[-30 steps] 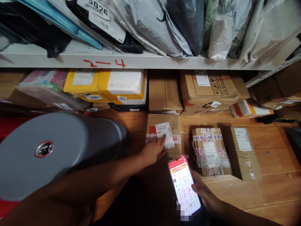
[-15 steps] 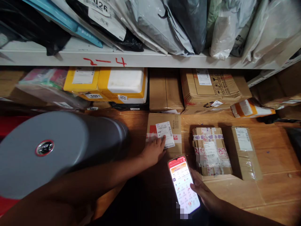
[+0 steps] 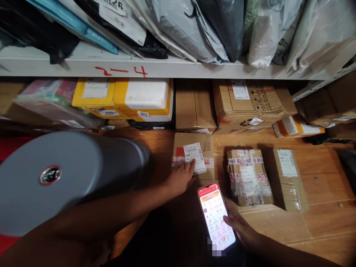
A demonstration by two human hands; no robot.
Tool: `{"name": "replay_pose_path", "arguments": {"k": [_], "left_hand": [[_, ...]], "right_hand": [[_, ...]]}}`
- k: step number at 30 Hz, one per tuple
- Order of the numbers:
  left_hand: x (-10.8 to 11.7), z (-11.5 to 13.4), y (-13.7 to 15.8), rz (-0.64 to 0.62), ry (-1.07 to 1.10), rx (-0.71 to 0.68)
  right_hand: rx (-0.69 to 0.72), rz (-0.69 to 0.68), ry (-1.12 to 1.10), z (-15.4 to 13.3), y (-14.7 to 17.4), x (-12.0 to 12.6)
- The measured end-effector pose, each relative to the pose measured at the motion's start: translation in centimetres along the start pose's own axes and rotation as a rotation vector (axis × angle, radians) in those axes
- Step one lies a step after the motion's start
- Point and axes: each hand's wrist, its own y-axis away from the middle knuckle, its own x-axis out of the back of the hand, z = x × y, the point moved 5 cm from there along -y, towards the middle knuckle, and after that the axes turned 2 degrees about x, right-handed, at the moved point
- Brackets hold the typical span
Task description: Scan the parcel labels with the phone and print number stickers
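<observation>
My left hand (image 3: 180, 178) lies on a small cardboard box (image 3: 208, 144) on the wooden floor, its fingers stretched out at the lower part of the white shipping label (image 3: 195, 155). It grips nothing. In my right hand (image 3: 239, 222) is a smartphone (image 3: 217, 220), upright, its lit screen showing a red-topped page with rows of small icons. The thumb lies along the phone's right edge; the other fingers are mostly hidden behind it. Right of the phone stands a cardboard box with patterned tape (image 3: 250, 178), and beside it a plain brown box (image 3: 289, 185).
A large grey rounded object (image 3: 78, 159) fills the left side by my left arm. Above runs a white shelf edge (image 3: 189, 70) marked "2-4", bearing plastic mailing bags (image 3: 178, 29). Under it sit a yellow-and-white parcel (image 3: 147, 96) and several cartons (image 3: 247, 102).
The view has shifted very slightly. My left hand stays on the label and my right hand keeps the phone in nearly the same place.
</observation>
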Motion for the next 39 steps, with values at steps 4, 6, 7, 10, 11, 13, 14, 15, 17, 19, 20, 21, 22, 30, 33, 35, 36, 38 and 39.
{"name": "replay_pose_path", "arguments": {"k": [4, 6, 7, 10, 11, 13, 14, 15, 17, 19, 20, 21, 22, 30, 33, 35, 36, 38, 39], "left_hand": [[0.1, 0.1, 0.0, -0.017, 0.0, -0.005], [0.2, 0.1, 0.0, -0.033, -0.001, -0.003], [0.2, 0.1, 0.0, -0.035, -0.003, -0.002], [0.5, 0.2, 0.1, -0.03, -0.002, 0.002], [0.6, 0.3, 0.1, -0.029, 0.001, 0.006], [0.7, 0.3, 0.2, -0.033, 0.005, 0.011], [0.7, 0.4, 0.2, -0.032, 0.001, 0.013], [0.7, 0.4, 0.1, -0.03, -0.006, 0.016], [0.6, 0.3, 0.1, -0.026, -0.022, 0.019], [0.4, 0.3, 0.0, -0.02, -0.029, 0.019], [0.4, 0.3, 0.0, -0.019, -0.027, 0.018], [0.3, 0.2, 0.0, -0.017, -0.025, 0.018], [0.3, 0.2, 0.1, -0.017, -0.025, 0.017], [-1.4, 1.5, 2.1, -0.015, -0.018, -0.103], [-2.3, 1.8, 2.6, 0.012, 0.022, -0.166], [-2.6, 1.7, 2.6, 0.051, 0.041, -0.178], [-2.6, 1.7, 2.5, 0.066, 0.046, -0.177], [-2.6, 1.6, 2.4, 0.096, 0.041, -0.162], [-2.6, 1.5, 2.4, 0.112, 0.036, -0.156]], "right_hand": [[0.008, -0.007, -0.001, -0.2, -0.1, -0.2], [0.005, -0.01, 0.0, -0.2, -0.1, -0.3], [0.006, -0.007, -0.001, -0.3, -0.2, -0.3], [0.01, 0.019, -0.004, -0.3, -0.3, -0.2], [0.014, 0.036, -0.008, -0.3, -0.4, -0.1], [0.017, 0.081, -0.035, -0.4, -0.6, 0.0], [0.019, 0.108, -0.051, -0.4, -0.7, 0.0], [0.026, 0.131, -0.062, -0.6, -0.8, 0.0], [0.042, 0.156, -0.055, -0.9, -1.0, -0.2], [0.052, 0.154, -0.048, -1.2, -1.2, -0.6], [0.048, 0.152, -0.057, -1.3, -1.3, -0.8], [0.039, 0.151, -0.072, -1.2, -1.3, -0.9], [0.028, 0.152, -0.086, -1.2, -1.3, -1.0], [0.036, 0.127, -0.013, -0.9, -1.7, -1.0], [0.049, 0.092, 0.02, -1.6, -1.9, -1.6], [0.05, 0.07, 0.032, -2.2, -2.0, -2.3], [0.048, 0.06, 0.036, -2.5, -2.0, -2.7], [0.04, 0.038, 0.037, -2.9, -2.0, -3.4], [0.036, 0.026, 0.035, -3.0, -2.0, -3.6]]}}
